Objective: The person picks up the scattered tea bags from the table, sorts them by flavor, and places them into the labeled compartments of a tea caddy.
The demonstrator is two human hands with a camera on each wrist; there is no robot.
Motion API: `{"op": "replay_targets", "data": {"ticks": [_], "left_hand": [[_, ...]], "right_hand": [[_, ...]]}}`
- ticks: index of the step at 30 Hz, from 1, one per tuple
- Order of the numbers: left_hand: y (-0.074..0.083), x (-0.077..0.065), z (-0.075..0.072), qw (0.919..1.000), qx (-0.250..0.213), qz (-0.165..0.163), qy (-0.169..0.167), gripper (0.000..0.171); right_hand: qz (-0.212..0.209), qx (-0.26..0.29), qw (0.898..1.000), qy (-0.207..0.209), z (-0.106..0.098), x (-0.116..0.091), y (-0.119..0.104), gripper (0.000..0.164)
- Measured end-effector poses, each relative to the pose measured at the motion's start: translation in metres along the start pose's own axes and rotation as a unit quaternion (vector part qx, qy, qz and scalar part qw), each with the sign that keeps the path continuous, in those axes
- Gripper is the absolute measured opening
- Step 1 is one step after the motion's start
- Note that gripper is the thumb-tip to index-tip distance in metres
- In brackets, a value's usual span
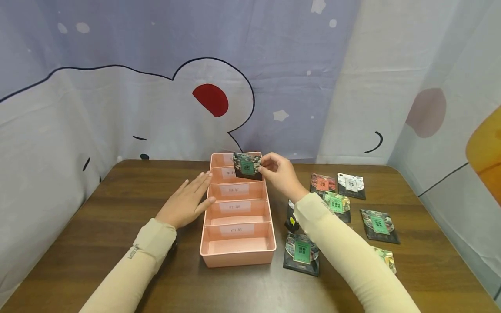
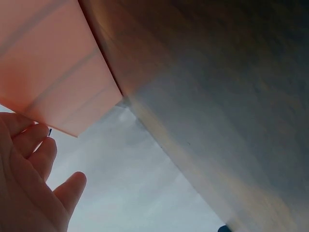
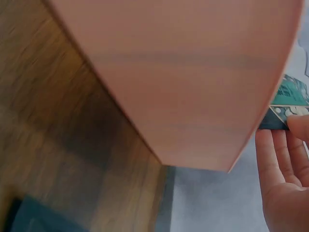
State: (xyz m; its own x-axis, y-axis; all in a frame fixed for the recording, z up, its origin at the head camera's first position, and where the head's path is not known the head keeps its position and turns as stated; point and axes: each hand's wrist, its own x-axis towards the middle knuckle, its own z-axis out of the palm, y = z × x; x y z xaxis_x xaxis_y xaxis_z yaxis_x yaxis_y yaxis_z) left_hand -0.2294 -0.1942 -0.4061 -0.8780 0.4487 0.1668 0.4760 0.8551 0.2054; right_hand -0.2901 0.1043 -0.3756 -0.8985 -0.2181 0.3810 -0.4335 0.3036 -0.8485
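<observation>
My right hand (image 1: 279, 173) pinches the right edge of a dark tea packet (image 1: 248, 166) with a green label, held upright over the far compartments of the pink divided box (image 1: 237, 259). In the right wrist view the same packet (image 3: 288, 99) shows between thumb and fingers, beyond the box wall (image 3: 193, 96). My left hand (image 1: 188, 201) lies with extended fingers along the box's left side, fingertips at the rim. The left wrist view has that hand (image 2: 34, 169) beside the box's side wall (image 2: 53, 63). Paper labels with characters mark the compartments, including a near one (image 1: 236, 229).
Right of the box lie several tea packets: a red-labelled one (image 1: 323, 183), a white-labelled one (image 1: 351, 185) and green-labelled ones, such as the near packet (image 1: 301, 254) and the far-right packet (image 1: 379, 225). My right sleeve (image 1: 344, 248) covers part of them. A patterned curtain (image 1: 297, 87) hangs behind the table.
</observation>
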Motion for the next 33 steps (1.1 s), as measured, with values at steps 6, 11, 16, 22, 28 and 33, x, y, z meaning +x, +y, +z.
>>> {"op": "replay_targets", "data": {"ticks": [6, 11, 16, 22, 28, 33], "left_hand": [[-0.001, 0.000, 0.000, 1.0000, 0.000, 0.002, 0.001, 0.073], [0.000, 0.000, -0.002, 1.0000, -0.001, 0.001, 0.001, 0.073], [0.000, -0.001, -0.001, 1.0000, 0.001, 0.002, -0.001, 0.073], [0.001, 0.000, -0.002, 1.0000, 0.000, 0.001, -0.003, 0.073], [0.001, 0.000, -0.002, 1.0000, 0.000, 0.000, -0.005, 0.072], [0.001, 0.000, -0.001, 1.0000, 0.000, -0.002, -0.007, 0.073]], "right_hand": [[-0.013, -0.017, 1.000, -0.021, -0.002, -0.005, 0.006, 0.011], [-0.034, -0.048, 0.997, -0.040, -0.006, -0.009, 0.006, 0.010], [-0.034, -0.080, 0.995, -0.055, -0.008, -0.013, 0.010, 0.008], [-0.033, -0.086, 0.993, -0.069, -0.011, -0.019, 0.014, 0.010], [-0.026, -0.092, 0.993, -0.072, -0.017, -0.023, 0.010, 0.010], [-0.023, -0.103, 0.992, -0.068, -0.030, -0.026, 0.006, 0.011]]}}
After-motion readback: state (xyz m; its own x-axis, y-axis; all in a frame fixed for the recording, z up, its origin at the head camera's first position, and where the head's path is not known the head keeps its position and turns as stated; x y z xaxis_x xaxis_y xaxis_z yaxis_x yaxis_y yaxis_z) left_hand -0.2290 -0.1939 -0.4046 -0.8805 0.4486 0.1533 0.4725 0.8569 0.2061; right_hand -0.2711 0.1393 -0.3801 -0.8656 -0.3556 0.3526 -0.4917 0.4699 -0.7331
